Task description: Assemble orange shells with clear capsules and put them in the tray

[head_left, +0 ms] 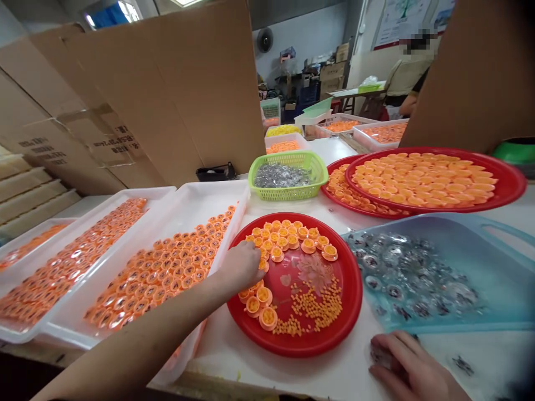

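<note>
The left hand (242,267) has its fingers (256,257) curled together at the orange cups (282,243) in the red tray (354,303); whether they pinch one I cannot tell. A light grip on a single rim, lifted straight up, would likely spare the neighbouring cups. The right hand (413,365) pinches a clear piece (381,357), probably best held by its edge. Palm down, it sits low over the bench (234,359), near the blue tray (497,289); the left forearm (154,331) slants across the white tray (192,203)
</note>
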{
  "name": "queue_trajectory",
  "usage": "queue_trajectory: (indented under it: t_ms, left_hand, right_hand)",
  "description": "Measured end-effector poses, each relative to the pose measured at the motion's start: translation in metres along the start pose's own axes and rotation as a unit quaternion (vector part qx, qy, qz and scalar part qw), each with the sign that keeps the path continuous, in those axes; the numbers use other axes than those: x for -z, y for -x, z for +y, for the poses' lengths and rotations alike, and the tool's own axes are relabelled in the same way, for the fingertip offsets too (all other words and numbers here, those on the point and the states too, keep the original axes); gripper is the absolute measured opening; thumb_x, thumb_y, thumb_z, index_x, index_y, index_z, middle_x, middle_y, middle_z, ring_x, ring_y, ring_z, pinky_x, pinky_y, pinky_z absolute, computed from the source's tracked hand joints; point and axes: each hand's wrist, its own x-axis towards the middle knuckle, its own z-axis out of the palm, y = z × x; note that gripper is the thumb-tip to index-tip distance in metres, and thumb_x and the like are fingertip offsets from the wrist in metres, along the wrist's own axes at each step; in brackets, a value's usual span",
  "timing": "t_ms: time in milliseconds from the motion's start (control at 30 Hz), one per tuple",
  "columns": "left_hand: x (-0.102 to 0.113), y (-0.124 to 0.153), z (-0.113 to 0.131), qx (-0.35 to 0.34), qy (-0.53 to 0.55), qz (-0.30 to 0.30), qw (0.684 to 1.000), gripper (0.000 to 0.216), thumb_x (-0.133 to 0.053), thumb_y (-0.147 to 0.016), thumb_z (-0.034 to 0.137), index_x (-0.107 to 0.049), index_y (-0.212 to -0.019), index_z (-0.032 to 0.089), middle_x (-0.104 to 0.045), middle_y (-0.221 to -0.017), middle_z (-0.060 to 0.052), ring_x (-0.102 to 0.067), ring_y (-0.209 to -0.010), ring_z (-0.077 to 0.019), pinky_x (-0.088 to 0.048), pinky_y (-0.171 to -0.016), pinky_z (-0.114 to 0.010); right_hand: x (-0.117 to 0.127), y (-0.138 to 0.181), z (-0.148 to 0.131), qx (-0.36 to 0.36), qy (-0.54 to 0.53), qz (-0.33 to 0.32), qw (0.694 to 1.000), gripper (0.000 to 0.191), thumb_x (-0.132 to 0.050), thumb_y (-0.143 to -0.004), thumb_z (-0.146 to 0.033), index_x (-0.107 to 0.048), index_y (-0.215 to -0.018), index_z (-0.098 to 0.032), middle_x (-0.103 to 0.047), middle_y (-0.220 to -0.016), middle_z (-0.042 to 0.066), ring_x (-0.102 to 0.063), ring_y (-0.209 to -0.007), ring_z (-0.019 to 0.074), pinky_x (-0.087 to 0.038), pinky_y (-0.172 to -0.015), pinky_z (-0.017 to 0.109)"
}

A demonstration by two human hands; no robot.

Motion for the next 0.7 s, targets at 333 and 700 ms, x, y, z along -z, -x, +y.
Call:
queue_trajectory:
  t_ms: [333,700]
  left_hand:
    - [-0.011,0.007,0.023,-0.035,0.061,0.066,0.995,0.010,-0.058,-0.075,0.027,-0.060,-0.079,0.018,-0.059,-0.098,-0.008,-0.055,-0.089,-0.0215,-0.045,-0.074,-0.031]
    - [0.009,0.001,0.078,-0.037,0.334,0.095,0.937,0.019,-0.055,-0.074,0.025,-0.056,-0.092,0.020,-0.061,-0.079,-0.002,-0.055,-0.067,-0.0149,-0.042,-0.062,-0.028]
  right_hand:
    - [0.003,0.003,-0.021,0.012,0.001,-0.019,1.000,0.006,-0.048,-0.085,-0.022,-0.053,-0.087,-0.021,-0.054,-0.086,0.004,-0.059,-0.078,0.0181,-0.050,-0.068,0.031]
    - [0.002,0.006,-0.032,0.010,0.023,-0.002,1.000,0.006,-0.044,-0.086,-0.018,-0.049,-0.085,-0.020,-0.052,-0.086,0.005,-0.057,-0.080,0.0218,-0.048,-0.068,0.037]
